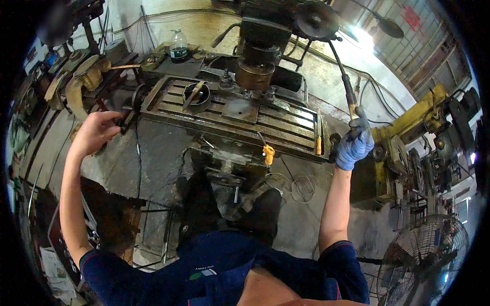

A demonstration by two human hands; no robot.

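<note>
My bare left hand (99, 131) is curled at the left end of a slotted machine table (204, 118), its fingertips closed on the crank handle (122, 122) of a dark handwheel (139, 98). On the right, my right hand (356, 140), in a blue glove with dark stained fingers, grips the lower end of a long lever (347, 84). That lever slopes down from the round hub (316, 20) of the machine head. Below the spindle (254, 75), a flat metal plate (240, 109) lies on the table. A black bowl (200, 102) with a brush (193, 96) across it stands left of the plate.
A yellow-handled tool (319, 145) lies along the table's right end. At the front edge is a yellow air gun (268, 154). Behind stands a clear plastic bottle (178, 48). A caged fan (423, 255) stands at lower right; yellow machinery (418, 122) is beyond my right hand.
</note>
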